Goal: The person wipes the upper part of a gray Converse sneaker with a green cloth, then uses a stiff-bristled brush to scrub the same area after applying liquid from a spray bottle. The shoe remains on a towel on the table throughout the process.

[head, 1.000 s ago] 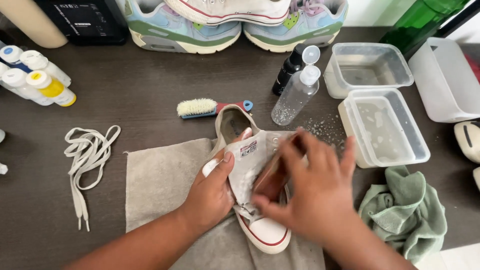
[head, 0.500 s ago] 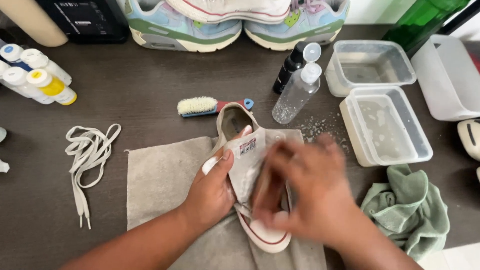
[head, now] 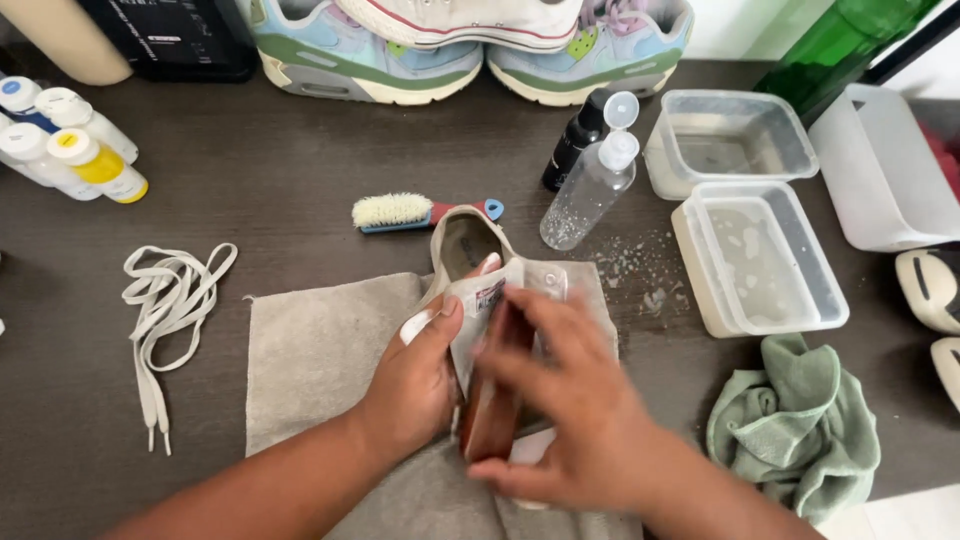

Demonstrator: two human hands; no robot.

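A white canvas sneaker point(head: 470, 250) lies on a grey towel point(head: 320, 350) at the table's near middle, its tongue pulled out. My left hand point(head: 415, 380) grips the sneaker's tongue and side, thumb on top. In my right hand point(head: 560, 400) is a brown wooden brush point(head: 490, 415), pressed against the sneaker's tongue and front. The hand is blurred by motion. The sneaker's toe is mostly hidden beneath my right hand.
White laces point(head: 165, 310) lie left. Behind the shoe are a small blue-handled brush point(head: 415, 212), a clear squeeze bottle point(head: 590, 185) and a black bottle point(head: 572, 140). Two plastic tubs point(head: 760, 260) with water stand right, a green cloth point(head: 800, 425) near them. Sneakers point(head: 370, 60) and paint bottles point(head: 70, 150) sit at the back.
My right hand has swept the wooden brush leftward and downward over the sneaker, from its right side to its tongue. My left hand keeps its hold.
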